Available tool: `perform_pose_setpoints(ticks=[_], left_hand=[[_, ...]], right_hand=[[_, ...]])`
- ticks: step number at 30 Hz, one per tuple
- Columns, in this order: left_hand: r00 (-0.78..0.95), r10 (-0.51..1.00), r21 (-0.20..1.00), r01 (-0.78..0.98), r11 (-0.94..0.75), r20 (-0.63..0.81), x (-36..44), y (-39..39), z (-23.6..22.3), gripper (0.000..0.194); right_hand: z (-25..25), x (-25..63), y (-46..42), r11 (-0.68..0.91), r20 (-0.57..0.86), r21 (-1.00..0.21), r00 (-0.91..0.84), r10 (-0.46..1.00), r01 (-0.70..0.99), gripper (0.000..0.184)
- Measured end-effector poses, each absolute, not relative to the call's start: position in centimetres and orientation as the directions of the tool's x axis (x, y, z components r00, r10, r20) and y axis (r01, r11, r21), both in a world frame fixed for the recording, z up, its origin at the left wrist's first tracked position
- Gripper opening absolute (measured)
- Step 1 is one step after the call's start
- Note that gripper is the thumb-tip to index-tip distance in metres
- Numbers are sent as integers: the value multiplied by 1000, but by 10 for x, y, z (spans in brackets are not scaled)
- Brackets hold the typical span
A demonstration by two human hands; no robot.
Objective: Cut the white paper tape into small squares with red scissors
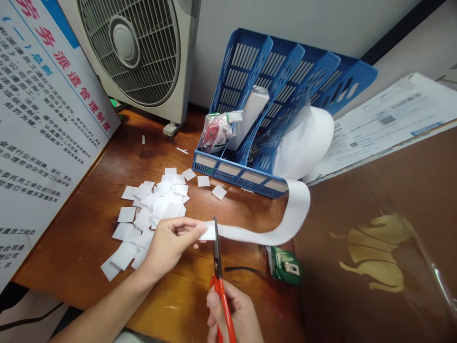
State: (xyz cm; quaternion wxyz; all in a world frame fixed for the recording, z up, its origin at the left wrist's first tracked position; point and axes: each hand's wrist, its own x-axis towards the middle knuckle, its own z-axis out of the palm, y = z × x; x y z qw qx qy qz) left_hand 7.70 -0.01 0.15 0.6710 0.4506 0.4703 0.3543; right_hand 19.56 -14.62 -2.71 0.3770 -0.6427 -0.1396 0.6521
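My left hand [174, 245] pinches the free end of a long white paper strip [259, 234] between thumb and fingers. The strip curves up to a white roll [307, 140] that sits in a blue file rack. In my right hand [235, 312] is a pair of scissors [218, 271] with red handles. Their dark blades lie across the strip just right of my left fingertips. Whether the blades have cut through cannot be made out. A loose pile of white paper squares [162, 200] spreads over the wooden table beyond and left of my left hand.
The blue file rack [243, 177] stands at the back, holding a plastic bag of red items [216, 132] and a white box [252, 112]. A green tape measure [285, 267] lies to the right, beside a brown carton [357, 305]. A box fan [135, 52] and a printed board [46, 119] border the left.
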Motion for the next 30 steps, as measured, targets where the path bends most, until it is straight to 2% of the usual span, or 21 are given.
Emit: perform_pose_setpoints(ticks=[3,6,8,11,13,15,17,21,23,26,30], left_hand=[[213,942,964,-1,267,-260,69,5,4,17],[-3,993,985,122,118,-118,54,14,11,15],[-55,998,977,207,45,-34,44,20,15,21],[-11,998,943,329,-59,66,34,30,17,26],[50,988,901,405,-155,147,32,36,15,19],[108,971,852,465,-240,215,30,40,13,15],[155,953,794,528,-302,259,29,43,12,17],[224,921,658,647,-386,319,24,48,13,28],[245,910,626,664,-409,335,22,51,14,34],[258,892,599,668,-442,371,20,57,13,35],[222,859,570,668,-479,462,19,60,15,23]], right_hand=[[-29,201,-149,-669,-684,-729,181,707,-146,57],[-32,209,-154,-500,-425,-808,280,861,312,34],[-37,213,-159,-313,-223,-721,221,949,618,18],[-47,217,-162,-78,-64,-523,52,997,849,32],[-48,219,-159,7,-7,-413,-11,1000,911,35],[-40,220,-152,45,39,-359,-33,999,932,29],[-25,224,-141,76,83,-360,-49,995,930,18],[-1,244,-107,91,220,-375,-7,975,922,27],[0,259,-86,60,298,-385,62,952,921,18],[-8,277,-60,36,255,-401,74,964,915,21],[-16,282,-47,58,164,-442,17,986,895,18]])
